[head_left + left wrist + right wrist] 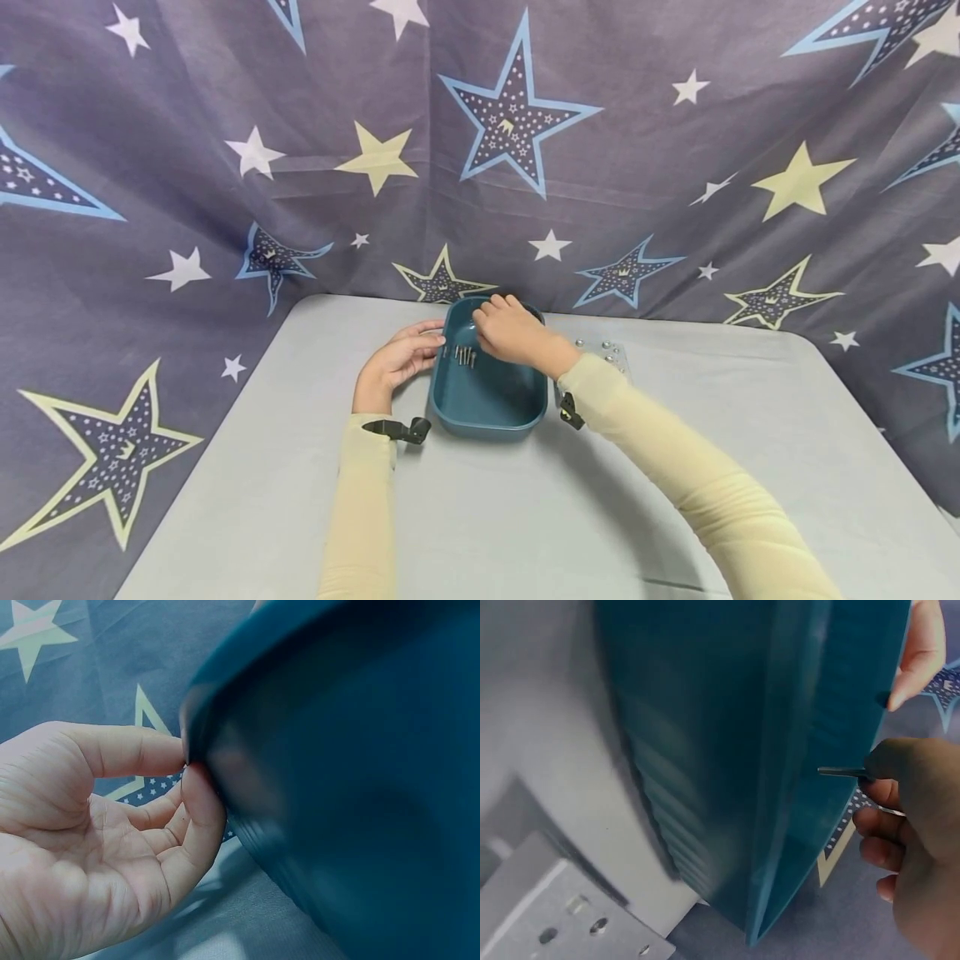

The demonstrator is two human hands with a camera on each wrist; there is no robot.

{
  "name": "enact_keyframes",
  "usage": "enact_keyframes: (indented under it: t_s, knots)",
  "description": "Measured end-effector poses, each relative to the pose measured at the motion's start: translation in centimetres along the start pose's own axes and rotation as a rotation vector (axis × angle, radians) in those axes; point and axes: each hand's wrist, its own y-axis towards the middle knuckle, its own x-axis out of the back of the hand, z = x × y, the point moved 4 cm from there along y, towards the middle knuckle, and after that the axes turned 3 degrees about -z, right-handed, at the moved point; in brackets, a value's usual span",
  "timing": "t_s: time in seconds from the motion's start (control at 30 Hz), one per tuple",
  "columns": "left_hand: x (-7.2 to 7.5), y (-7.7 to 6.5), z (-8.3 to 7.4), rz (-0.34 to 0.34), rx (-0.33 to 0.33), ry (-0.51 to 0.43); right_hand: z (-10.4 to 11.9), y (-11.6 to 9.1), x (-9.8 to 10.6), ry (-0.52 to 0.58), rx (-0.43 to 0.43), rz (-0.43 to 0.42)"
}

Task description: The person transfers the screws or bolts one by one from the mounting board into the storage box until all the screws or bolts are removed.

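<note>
A blue-green plastic basin (491,429) sits on the table, with several small metal screws (465,357) in a row along its left inner side. My left hand (402,358) is at the basin's left wall; in the left wrist view its thumb and finger pinch the rim (196,705). Over the far part of the basin is my right hand (517,333). In the right wrist view it pinches a thin metal screw (840,772) between thumb and forefinger, one end sticking out; the fingers hide the other end.
Right of the basin lies a metal plate (574,919) with holes and shiny round spots, partly hidden by the right arm in the head view. The pale table (465,525) meets a star-patterned cloth (645,167) behind the basin.
</note>
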Motion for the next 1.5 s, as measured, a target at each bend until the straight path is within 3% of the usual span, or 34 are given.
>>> enact_keyframes:
  t_s: [0.23,0.5,0.63,1.03,1.5]
  knots:
    - [-0.1,-0.2,-0.1,-0.006,0.002,0.001,0.3,0.8,-0.9,0.075,-0.072,0.16]
    - [0.0,0.0,0.0,0.001,-0.01,0.011,-0.1,1.9,-2.2,0.206,-0.235,0.447]
    - [0.0,0.1,0.0,-0.004,-0.018,0.025,-0.2,2.3,-2.9,0.249,-0.286,0.535]
    - [0.1,0.0,-0.1,-0.003,-0.02,0.015,0.1,2.4,-3.3,0.411,-0.316,0.65]
    - [-0.1,-0.1,0.0,0.0,-0.019,-0.001,0.1,2.8,-4.4,0.411,-0.316,0.711]
